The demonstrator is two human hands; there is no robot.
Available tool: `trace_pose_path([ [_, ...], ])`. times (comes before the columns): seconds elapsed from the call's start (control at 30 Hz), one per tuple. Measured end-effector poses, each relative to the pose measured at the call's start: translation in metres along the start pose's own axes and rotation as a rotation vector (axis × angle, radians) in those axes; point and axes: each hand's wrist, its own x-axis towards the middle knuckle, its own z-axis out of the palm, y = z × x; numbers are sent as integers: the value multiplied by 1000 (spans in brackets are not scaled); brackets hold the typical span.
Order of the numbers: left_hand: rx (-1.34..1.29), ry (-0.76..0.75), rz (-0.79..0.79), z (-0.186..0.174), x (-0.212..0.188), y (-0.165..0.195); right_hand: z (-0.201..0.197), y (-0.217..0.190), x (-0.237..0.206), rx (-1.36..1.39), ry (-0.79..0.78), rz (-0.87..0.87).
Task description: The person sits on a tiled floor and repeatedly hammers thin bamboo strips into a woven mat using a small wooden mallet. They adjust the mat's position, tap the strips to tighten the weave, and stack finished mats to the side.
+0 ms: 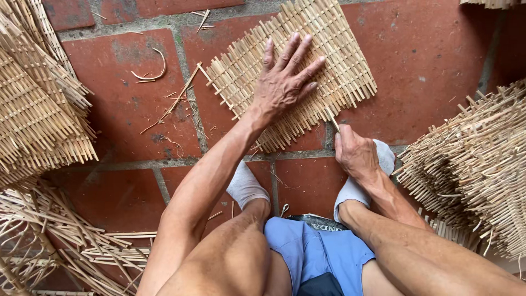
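Under the left hand (285, 82), spread flat with fingers splayed, the woven mat (293, 71) on the tiles looks light, stiff yet brittle-edged, best gripped mid-edge, while the right hand (356, 156) pinches a thin sliver (332, 119) beside it.

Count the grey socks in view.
2: one grey sock below the left hand, another grey sock partly hidden behind the right hand.
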Motion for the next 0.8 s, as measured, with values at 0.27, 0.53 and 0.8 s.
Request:
trace_pose_path([
  [0.27, 101, 225, 61, 26, -1, -11, 4, 0, 13, -66, 6, -68],
  [0.53, 24, 187, -211, 22, 6, -2, -11, -14, -16, -23, 172, -133],
  [0.8, -16, -105, -179, -19, -44, -5, 6, -34, -8, -54, 39, -237],
])
